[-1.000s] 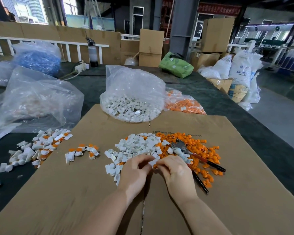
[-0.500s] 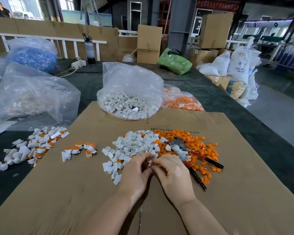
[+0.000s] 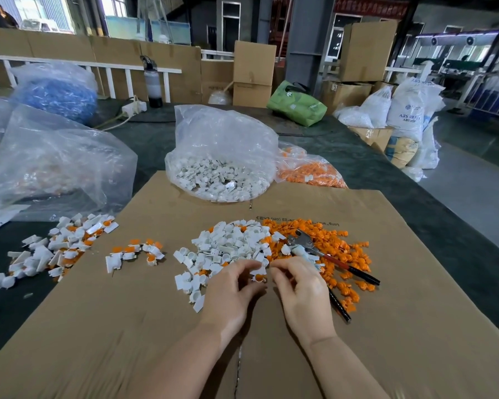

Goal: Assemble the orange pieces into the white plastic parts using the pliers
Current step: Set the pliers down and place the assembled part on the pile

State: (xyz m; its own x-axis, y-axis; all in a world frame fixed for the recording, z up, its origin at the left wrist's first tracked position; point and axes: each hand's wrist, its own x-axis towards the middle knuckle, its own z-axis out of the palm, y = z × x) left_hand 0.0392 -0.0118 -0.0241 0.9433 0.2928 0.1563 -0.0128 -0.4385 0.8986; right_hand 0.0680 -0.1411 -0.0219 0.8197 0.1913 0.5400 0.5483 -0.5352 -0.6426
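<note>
Finished pieces (image 3: pixel 55 249) lay at far left, clear of your hands. Your left hand (image 3: pixel 231 289) pinched a white plastic part (image 3: pixel 258 273) with an orange piece (image 3: pixel 260 277) seated in it; your right hand (image 3: pixel 300 286) curled beside it, its hold not discernible. Such parts judged light, stiff and slick: you should have gripped the flat tab. Pliers (image 3: pixel 323 254) rested unheld on the orange heap (image 3: pixel 343 249).

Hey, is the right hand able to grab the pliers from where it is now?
Probably yes. The pliers lie on the orange pieces just beyond and beside the right hand, with nothing over their handles. The hand seems busy with a small part, though.
</note>
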